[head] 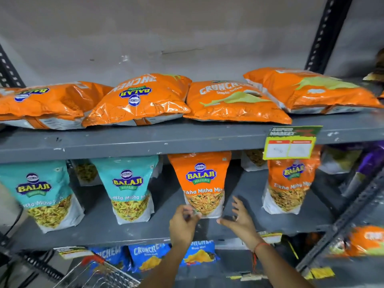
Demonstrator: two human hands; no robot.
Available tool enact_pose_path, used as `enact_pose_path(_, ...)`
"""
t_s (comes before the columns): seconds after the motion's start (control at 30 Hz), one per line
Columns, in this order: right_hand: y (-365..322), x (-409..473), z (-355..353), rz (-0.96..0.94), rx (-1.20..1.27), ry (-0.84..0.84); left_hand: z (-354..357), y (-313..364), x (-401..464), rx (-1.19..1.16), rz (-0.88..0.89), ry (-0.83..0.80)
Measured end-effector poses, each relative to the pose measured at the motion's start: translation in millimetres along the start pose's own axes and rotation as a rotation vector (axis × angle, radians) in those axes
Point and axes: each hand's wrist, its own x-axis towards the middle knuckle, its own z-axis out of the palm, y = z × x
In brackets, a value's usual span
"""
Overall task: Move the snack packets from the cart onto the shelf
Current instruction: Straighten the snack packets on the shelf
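An orange Tikha Mitha Mix packet stands upright on the grey middle shelf. My left hand has its fingers curled on the packet's lower left corner. My right hand is at the packet's lower right, fingers spread, thumb near the bottom corner; whether it touches is unclear. A second orange packet stands to the right and two teal Khatta Mitha packets to the left. The wire cart shows at the bottom left; its contents are hidden.
Several orange Crunchem bags lie flat on the upper shelf, which carries a price tag on its front edge. Blue Crunchem packets fill the lower shelf. A slotted black upright stands at the right.
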Motion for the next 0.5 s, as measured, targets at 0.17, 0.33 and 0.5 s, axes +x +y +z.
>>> enact_pose_path(0.17, -8, -39, -47, -0.053, 0.045, 0.265, 42, 48, -26, -0.06, 0.127, -0.167)
enact_pose_path(0.33, -3, -46, -125, -0.08, 0.064, 0.578, 110, 68, -46, -0.123, 0.125, -0.281)
enact_pose_path(0.5, 15, -10, -195, -0.003, -0.002, 0.526, 177, 72, -43, -0.126, 0.001, -0.37)
